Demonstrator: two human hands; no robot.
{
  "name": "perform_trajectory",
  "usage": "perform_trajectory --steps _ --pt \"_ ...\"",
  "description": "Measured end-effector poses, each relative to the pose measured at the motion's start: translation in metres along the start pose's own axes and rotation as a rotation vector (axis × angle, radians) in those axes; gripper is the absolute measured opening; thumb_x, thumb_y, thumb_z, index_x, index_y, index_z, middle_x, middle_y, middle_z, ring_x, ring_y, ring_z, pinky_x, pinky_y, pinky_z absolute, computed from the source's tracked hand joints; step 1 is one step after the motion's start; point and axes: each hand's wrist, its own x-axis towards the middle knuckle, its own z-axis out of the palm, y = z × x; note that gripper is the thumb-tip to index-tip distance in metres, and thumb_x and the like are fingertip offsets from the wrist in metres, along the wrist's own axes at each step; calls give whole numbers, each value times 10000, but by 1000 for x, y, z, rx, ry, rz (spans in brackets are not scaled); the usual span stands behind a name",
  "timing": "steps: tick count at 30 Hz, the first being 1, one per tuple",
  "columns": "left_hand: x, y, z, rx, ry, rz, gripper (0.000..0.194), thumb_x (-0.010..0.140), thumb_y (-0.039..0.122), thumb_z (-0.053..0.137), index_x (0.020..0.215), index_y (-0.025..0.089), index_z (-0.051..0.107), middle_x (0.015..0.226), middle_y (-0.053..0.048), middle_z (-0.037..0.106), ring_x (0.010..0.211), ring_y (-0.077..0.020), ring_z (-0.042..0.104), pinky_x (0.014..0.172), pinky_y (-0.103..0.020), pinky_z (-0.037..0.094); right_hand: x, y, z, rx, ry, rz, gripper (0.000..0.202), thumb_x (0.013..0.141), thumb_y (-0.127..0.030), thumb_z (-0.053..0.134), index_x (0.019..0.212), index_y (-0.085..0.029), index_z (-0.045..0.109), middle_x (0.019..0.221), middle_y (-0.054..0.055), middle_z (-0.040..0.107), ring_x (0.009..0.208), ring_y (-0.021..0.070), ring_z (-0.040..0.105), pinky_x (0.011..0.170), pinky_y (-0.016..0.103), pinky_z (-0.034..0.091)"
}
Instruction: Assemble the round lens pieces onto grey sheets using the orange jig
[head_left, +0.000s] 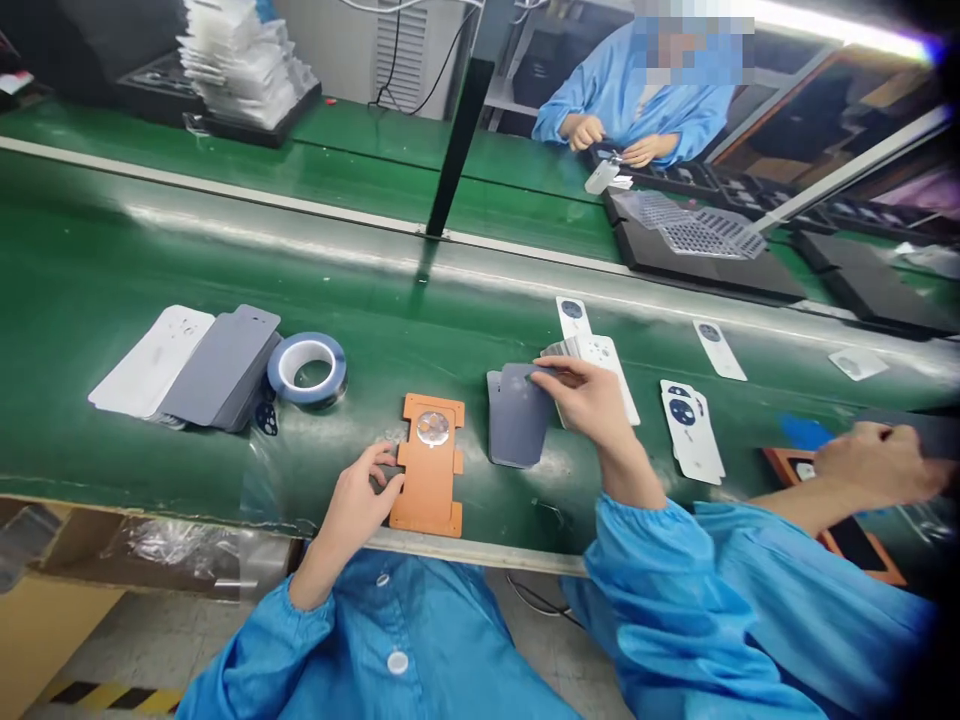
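An orange jig (421, 480) with a round clear camera cut-out lies in front of me. My left hand (361, 500) rests at the jig's left edge, fingers loosely curved and apart, holding nothing. To the right of the jig is a small stack of grey phone back panels (517, 425). My right hand (589, 398) pinches the top panel near its upper right corner between thumb and fingers. Behind that hand lies a stack of white phone-shaped sheets (609, 370), partly hidden by it.
A roll of blue tape (331, 375) stands left of the jig, beside white sheets (154, 360) and grey panels (217, 375). White cards (694, 440) lie to the right. A neighbour's hand (874, 465) works over another orange jig (885, 565). A person (637, 95) sits opposite.
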Motion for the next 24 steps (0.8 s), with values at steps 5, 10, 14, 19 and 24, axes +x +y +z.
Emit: perform_trajectory --steps 5,10,14,19,24 --pt "6 -3 -6 20 -150 76 587 856 179 556 1439 230 502 1163 -45 670 548 -74 508 726 -282 518 -44 -58 31 405 -19 95 321 759 -405 846 984 -182 798 839 67 787 727 194 714 707 338 602" --pt "3 3 -11 22 -173 101 516 967 230 454 1482 209 480 1227 -80 650 618 -100 542 750 -300 525 -66 -72 84 494 -113 135 312 750 -421 833 947 -180 801 888 69 798 760 209 736 741 349 619" --pt "0 7 -11 18 -168 83 490 1017 363 463 1484 220 498 1186 -69 659 649 -118 570 733 -304 528 -70 -59 96 456 -121 119 326 766 -445 824 962 -186 796 958 80 801 808 226 739 751 360 626" --pt "1 9 -2 115 -98 50 590 915 377 668 1464 225 514 1193 -66 663 609 -115 572 716 -313 541 -71 -40 97 351 -164 46 321 851 -422 755 1086 -204 765 1063 87 776 878 233 732 812 388 630" --pt "-1 12 4 258 -52 68 596 889 306 689 1452 233 509 1290 -97 646 963 -243 704 852 -385 587 -69 -25 103 -82 -169 -259 316 910 -329 666 1208 -238 717 1230 126 664 1172 305 628 1033 519 543"
